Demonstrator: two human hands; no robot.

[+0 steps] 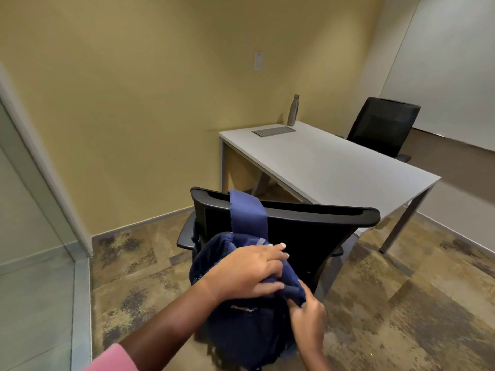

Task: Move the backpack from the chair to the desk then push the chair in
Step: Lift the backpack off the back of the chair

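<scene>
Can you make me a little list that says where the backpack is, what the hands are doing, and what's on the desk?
backpack: hanging by a strap over the near chair back
left hand: gripping the backpack top
right hand: pinching the blue fabric
desk: holds a metal bottle and a grey panel
far chair: behind the desk
</scene>
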